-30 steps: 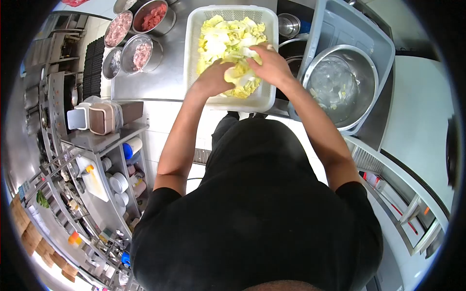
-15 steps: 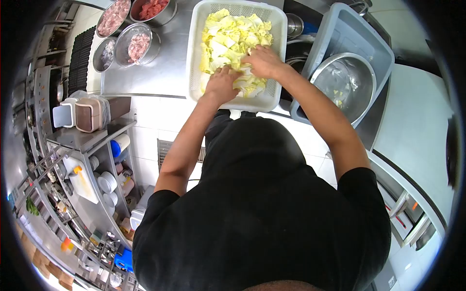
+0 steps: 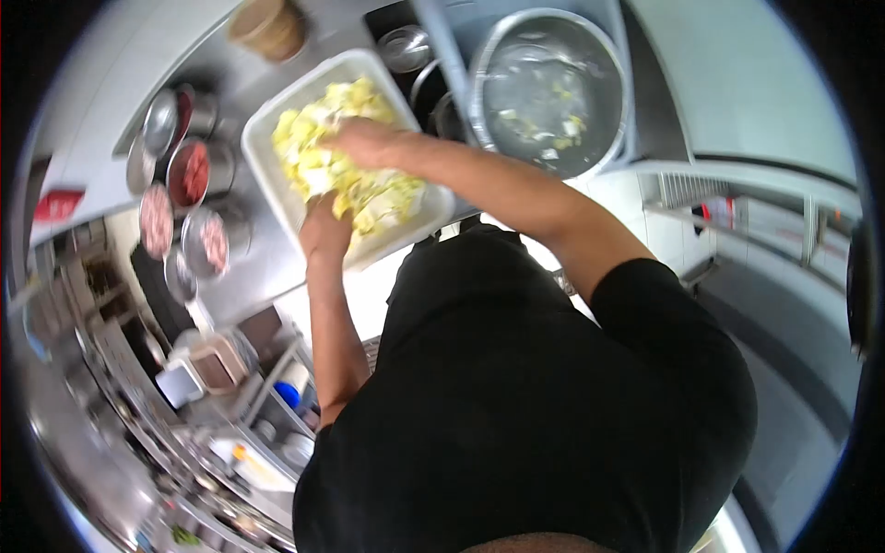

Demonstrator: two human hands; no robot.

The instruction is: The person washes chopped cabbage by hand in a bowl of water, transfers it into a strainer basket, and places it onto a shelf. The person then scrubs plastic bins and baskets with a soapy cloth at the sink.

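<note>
A white perforated basket [image 3: 267, 175] sits at a slant on the steel counter, holding chopped pale yellow cabbage [image 3: 383, 198]. My left hand [image 3: 325, 229] is at the near left side of the pile, its fingers curled into the leaves, tips hidden. Across the top of the pile reaches my right hand [image 3: 362, 143]; motion blurs it, and its fingers sink partly among the cabbage, so I cannot tell how closed they are.
To the right, a large metal bowl [image 3: 479, 101] holds water with a few cabbage bits. Metal containers of raw meat [image 3: 195, 175] stand left on the counter [image 3: 244, 286]. A brown container [image 3: 267, 28] is at the back. A shelf rack with bins [image 3: 217, 359] is lower left.
The view has turned, so the basket appears further left and tilted. Both hands have shifted within the cabbage: the right now reaches further across the pile, the left lies at its side.
</note>
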